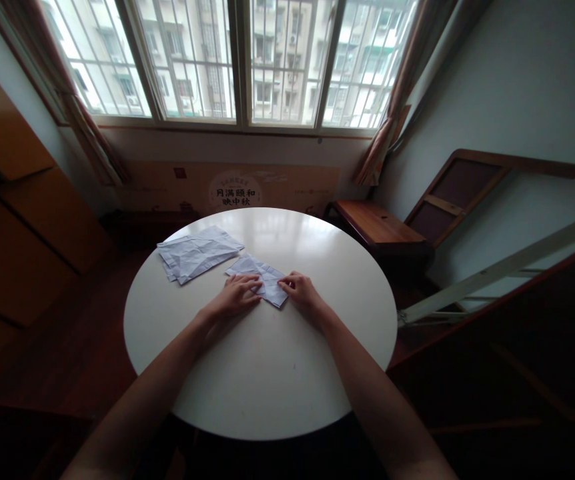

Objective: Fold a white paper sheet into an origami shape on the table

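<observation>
A creased, folded sheet of white paper [269, 279] lies on the round white table [267, 373] in front of me. My left hand [240, 293] rests over its left part, fingers stretched out and lying on the paper. At the right edge, my right hand [299, 289] pinches the paper between thumb and fingertips. Some of the sheet is hidden under my left fingers. Farther left, a small stack of creased paper sheets [200, 253] lies near the table's far left rim, apart from both hands.
A barred window [282, 63] with tied curtains spans the far wall. Below it stands a printed cardboard panel [162, 187]. A low wooden stool or bench [375, 222] is behind the table at right, beside a leaning wooden frame [460, 193]. Wooden cabinets [37, 220] line the left.
</observation>
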`<control>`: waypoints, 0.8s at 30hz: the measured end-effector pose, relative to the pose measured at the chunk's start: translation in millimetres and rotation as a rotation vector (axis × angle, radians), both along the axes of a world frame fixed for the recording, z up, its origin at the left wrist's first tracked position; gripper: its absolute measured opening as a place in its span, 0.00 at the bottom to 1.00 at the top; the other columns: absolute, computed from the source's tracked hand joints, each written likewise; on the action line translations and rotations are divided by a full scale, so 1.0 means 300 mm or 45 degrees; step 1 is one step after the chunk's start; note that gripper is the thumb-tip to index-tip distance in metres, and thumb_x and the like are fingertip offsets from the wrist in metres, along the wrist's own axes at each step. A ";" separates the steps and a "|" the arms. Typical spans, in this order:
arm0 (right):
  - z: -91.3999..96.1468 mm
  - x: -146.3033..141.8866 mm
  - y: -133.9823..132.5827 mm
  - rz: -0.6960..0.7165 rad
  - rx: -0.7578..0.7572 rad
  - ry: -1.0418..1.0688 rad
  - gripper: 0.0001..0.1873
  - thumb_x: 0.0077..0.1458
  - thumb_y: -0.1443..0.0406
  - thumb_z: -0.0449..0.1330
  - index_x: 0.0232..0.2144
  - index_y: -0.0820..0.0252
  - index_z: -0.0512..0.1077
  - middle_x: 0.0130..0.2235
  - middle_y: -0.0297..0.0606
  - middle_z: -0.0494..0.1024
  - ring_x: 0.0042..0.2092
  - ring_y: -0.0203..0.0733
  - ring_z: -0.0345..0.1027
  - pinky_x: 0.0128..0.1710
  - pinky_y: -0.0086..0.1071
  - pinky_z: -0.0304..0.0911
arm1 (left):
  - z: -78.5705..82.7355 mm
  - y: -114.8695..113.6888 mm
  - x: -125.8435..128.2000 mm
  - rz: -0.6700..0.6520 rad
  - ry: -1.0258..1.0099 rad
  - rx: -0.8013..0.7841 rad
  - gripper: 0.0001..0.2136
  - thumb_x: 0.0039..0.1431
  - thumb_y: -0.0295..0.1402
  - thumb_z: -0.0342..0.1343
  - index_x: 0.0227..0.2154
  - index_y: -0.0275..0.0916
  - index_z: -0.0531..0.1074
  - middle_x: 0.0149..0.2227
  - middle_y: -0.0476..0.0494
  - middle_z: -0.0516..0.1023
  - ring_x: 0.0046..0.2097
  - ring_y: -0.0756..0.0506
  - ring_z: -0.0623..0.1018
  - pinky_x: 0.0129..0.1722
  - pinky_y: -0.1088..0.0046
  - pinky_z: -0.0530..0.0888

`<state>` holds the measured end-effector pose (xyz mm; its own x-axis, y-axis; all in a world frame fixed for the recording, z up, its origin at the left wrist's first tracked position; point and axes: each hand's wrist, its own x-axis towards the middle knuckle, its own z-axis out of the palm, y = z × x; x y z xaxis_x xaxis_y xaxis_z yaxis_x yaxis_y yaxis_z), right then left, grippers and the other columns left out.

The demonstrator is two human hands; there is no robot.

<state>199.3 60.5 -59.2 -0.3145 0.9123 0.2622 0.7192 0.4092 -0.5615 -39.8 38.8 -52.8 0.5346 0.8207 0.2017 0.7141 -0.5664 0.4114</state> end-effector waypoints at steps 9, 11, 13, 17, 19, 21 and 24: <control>0.023 0.014 0.001 -0.020 0.256 0.203 0.10 0.55 0.66 0.57 0.36 0.58 0.79 0.38 0.41 0.78 0.42 0.41 0.71 0.47 0.35 0.63 | -0.009 -0.006 0.001 0.011 -0.092 -0.027 0.19 0.57 0.43 0.57 0.50 0.45 0.72 0.59 0.40 0.68 0.61 0.36 0.65 0.62 0.41 0.44; 0.025 0.014 0.002 0.050 0.265 0.245 0.10 0.55 0.65 0.58 0.35 0.59 0.79 0.40 0.42 0.79 0.44 0.42 0.71 0.49 0.36 0.63 | -0.011 -0.006 0.001 -0.025 -0.111 -0.041 0.18 0.56 0.45 0.57 0.49 0.46 0.73 0.58 0.41 0.69 0.62 0.36 0.63 0.61 0.39 0.41; 0.019 0.013 0.005 0.137 0.192 0.230 0.10 0.55 0.65 0.58 0.35 0.59 0.79 0.40 0.42 0.79 0.43 0.42 0.72 0.49 0.35 0.63 | -0.009 -0.005 0.002 -0.055 -0.142 -0.004 0.17 0.56 0.45 0.56 0.46 0.46 0.74 0.58 0.42 0.69 0.63 0.36 0.61 0.62 0.39 0.41; -0.004 0.011 0.016 0.198 0.074 0.133 0.11 0.56 0.65 0.57 0.34 0.60 0.80 0.39 0.42 0.80 0.41 0.41 0.73 0.46 0.33 0.64 | 0.003 -0.003 0.001 -0.099 -0.260 0.124 0.16 0.54 0.43 0.60 0.44 0.45 0.76 0.53 0.40 0.73 0.58 0.39 0.68 0.60 0.52 0.59; -0.014 0.011 0.022 0.165 0.053 0.115 0.11 0.56 0.65 0.57 0.36 0.60 0.80 0.39 0.42 0.80 0.41 0.40 0.73 0.45 0.32 0.65 | 0.009 -0.004 -0.001 -0.152 -0.282 0.113 0.17 0.52 0.43 0.62 0.45 0.44 0.76 0.51 0.39 0.75 0.54 0.40 0.72 0.56 0.58 0.64; -0.019 0.011 0.025 0.139 0.039 0.117 0.11 0.55 0.65 0.58 0.37 0.60 0.79 0.39 0.42 0.79 0.40 0.40 0.73 0.43 0.31 0.65 | 0.013 -0.007 -0.003 -0.191 -0.260 0.084 0.19 0.50 0.44 0.63 0.44 0.44 0.76 0.49 0.40 0.76 0.52 0.40 0.73 0.55 0.59 0.66; -0.017 0.009 0.022 0.122 0.038 0.123 0.11 0.55 0.65 0.58 0.37 0.61 0.79 0.38 0.42 0.79 0.38 0.39 0.72 0.42 0.31 0.65 | 0.012 -0.009 -0.003 -0.204 -0.222 0.070 0.19 0.48 0.46 0.64 0.43 0.45 0.77 0.49 0.41 0.76 0.52 0.40 0.73 0.55 0.60 0.65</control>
<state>201.9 67.0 -64.4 -0.3715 0.8708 0.3220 0.6194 0.4908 -0.6128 -40.7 36.2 -49.0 0.6105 0.7133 0.3444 0.5342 -0.6918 0.4858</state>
